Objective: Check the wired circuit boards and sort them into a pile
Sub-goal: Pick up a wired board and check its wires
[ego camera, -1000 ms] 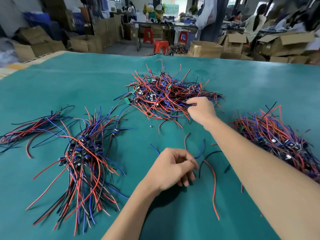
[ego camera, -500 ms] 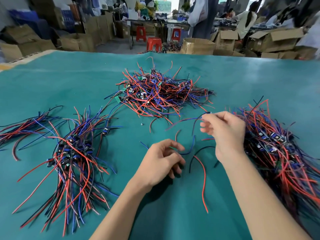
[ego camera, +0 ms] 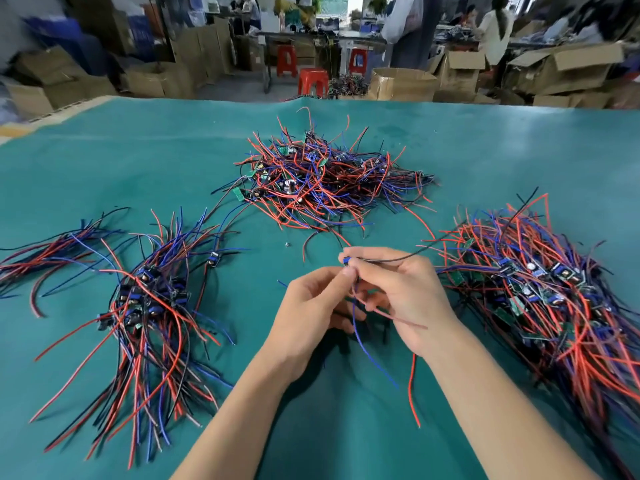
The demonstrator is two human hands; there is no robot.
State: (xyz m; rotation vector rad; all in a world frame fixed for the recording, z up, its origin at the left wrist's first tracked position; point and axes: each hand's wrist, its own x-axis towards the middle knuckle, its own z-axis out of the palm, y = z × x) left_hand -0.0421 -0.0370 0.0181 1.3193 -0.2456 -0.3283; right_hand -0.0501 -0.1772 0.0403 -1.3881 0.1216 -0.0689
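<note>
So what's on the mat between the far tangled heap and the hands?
In the head view, mostly bare green mat, plus one small loose metal part and stray red wire ends.

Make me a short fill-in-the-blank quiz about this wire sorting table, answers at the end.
1. Both hands, left hand and right hand, hold one small ___ board.
2. The table is covered in ___ cloth.
3. A loose ___ wire lies under the right forearm.

Answers: blue; green; red
</note>
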